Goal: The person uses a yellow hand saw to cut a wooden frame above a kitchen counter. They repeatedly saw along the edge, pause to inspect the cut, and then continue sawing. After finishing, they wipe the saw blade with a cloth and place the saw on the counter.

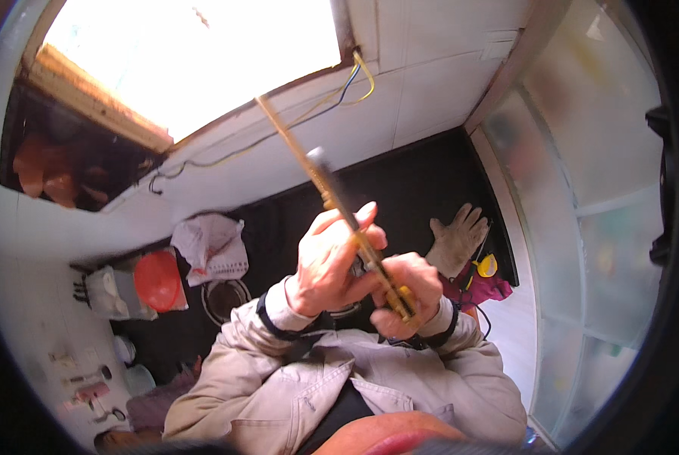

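Observation:
My two raised hands are in front of my chest, both closed on a long, thin, brass-coloured rod-like tool (326, 186). Its slim end slants up and to the left, toward the bright window opening. My left hand (324, 262) grips around the middle, its thumb pointing up. Lower down, the fingers of my right hand (415, 292) wrap the thicker near end. Close beside the rod, a dark, blurred piece with a white tip (316, 155) sticks up; I cannot tell whether it belongs to the tool. My palms and the tool's underside are hidden.
Yellow and blue wires (352, 76) hang from the window frame (97, 98). On the dark counter (430, 163) are a work glove (461, 241), a yellow round thing (487, 265), a white bag (210, 246) and a red bowl (157, 280). Frosted panels (582, 189) stand at right.

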Motion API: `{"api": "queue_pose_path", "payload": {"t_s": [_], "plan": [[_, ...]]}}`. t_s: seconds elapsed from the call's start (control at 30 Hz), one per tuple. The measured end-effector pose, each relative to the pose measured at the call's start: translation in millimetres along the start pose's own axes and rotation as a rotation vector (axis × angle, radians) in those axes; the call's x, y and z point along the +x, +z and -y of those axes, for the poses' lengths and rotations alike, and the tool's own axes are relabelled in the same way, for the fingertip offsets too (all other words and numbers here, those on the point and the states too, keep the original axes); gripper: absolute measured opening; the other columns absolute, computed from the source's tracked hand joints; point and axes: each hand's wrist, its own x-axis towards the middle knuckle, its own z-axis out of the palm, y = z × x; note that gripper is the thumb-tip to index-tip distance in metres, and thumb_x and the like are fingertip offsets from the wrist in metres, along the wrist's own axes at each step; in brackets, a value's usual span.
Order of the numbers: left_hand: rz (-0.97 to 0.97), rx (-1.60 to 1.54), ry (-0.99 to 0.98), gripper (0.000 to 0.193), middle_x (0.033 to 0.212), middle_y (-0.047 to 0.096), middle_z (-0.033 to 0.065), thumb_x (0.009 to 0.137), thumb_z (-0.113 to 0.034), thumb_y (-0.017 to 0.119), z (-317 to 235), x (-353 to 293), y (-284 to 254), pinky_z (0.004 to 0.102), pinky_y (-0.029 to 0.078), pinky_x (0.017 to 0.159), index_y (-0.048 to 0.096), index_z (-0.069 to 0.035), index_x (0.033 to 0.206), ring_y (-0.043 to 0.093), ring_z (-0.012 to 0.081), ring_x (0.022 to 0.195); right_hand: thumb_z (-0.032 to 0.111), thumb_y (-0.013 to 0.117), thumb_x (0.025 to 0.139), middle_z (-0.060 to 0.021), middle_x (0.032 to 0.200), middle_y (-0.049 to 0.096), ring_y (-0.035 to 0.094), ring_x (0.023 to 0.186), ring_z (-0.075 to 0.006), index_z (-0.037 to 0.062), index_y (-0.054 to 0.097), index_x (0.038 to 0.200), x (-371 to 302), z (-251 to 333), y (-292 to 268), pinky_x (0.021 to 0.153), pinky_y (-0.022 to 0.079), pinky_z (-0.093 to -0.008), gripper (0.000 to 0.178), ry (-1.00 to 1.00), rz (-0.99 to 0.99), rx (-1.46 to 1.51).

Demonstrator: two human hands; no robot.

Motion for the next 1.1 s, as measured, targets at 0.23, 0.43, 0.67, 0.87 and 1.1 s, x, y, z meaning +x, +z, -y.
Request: {"api": "queue_pose_path", "payload": {"t_s": [0.23, 0.43, 0.67, 0.87, 1.1], "plan": [[0.007, 0.1, -0.127, 0.068, 0.092, 0.066, 0.0124, 0.083, -0.029, 0.081, -29.9, 6.3, 15.7, 0.0413, 0.054, 0.089, 0.056, 0.01, 0.132, 0.067, 0.0292, 0.084, 0.034, 0.058, 0.095, -0.0054, 0.085, 0.064, 0.061, 0.074, -0.0117, 0.0031, 0.061, 0.1, -37.4, 35.4, 12.8, 0.065, 0.052, -0.026, 0.031, 0.566, -0.472, 0.376], [-0.06, 0.195, -0.164, 0.059, 0.121, 0.07, 0.0185, 0.088, -0.028, 0.077, -84.9, -8.3, 5.1, 0.0448, 0.05, 0.106, 0.061, 0.008, 0.132, 0.07, 0.0308, 0.111, 0.045, 0.045, 0.102, -0.0062, 0.093, 0.059, 0.056, 0.082, -0.016, 0.0047, 0.056, 0.136, -54.0, 39.6, 6.7, 0.074, 0.049, -0.0356, 0.054, 0.539, -0.614, 0.808], [-0.218, 0.013, -0.026, 0.032, 0.103, 0.076, 0.0118, 0.081, -0.012, 0.08, -108.3, -78.0, -31.2, 0.0418, 0.058, 0.093, 0.073, 0.0, 0.11, 0.075, 0.0252, 0.096, 0.038, 0.044, 0.109, -0.0008, 0.068, 0.048, 0.049, 0.052, -0.0112, 0.0109, 0.052, 0.146, -71.2, 56.1, 10.7, 0.052, 0.049, -0.0313, 0.046, 0.55, -0.686, 1.088], [-0.274, -0.011, -0.106, 0.03, 0.099, 0.075, 0.0117, 0.083, -0.009, 0.079, -109.3, -120.5, -46.0, 0.039, 0.06, 0.086, 0.074, 0.0, 0.112, 0.073, 0.024, 0.088, 0.037, 0.048, 0.108, 0.0005, 0.068, 0.05, 0.05, 0.048, -0.0087, 0.0097, 0.053, 0.137, -82.1, 66.4, 27.6, 0.05, 0.051, -0.0275, 0.04, 0.583, -0.688, 1.279], [-0.348, -0.064, -0.17, 0.037, 0.1, 0.075, 0.0138, 0.078, 0.004, 0.076, -104.8, -155.3, -61.2, 0.0354, 0.059, 0.081, 0.071, 0.001, 0.114, 0.074, 0.0275, 0.088, 0.035, 0.05, 0.108, 0.0027, 0.067, 0.048, 0.045, 0.047, -0.0061, 0.0091, 0.055, 0.136, -90.5, 82.7, 56.1, 0.047, 0.047, -0.024, 0.039, 0.548, -0.684, 1.416]]}}
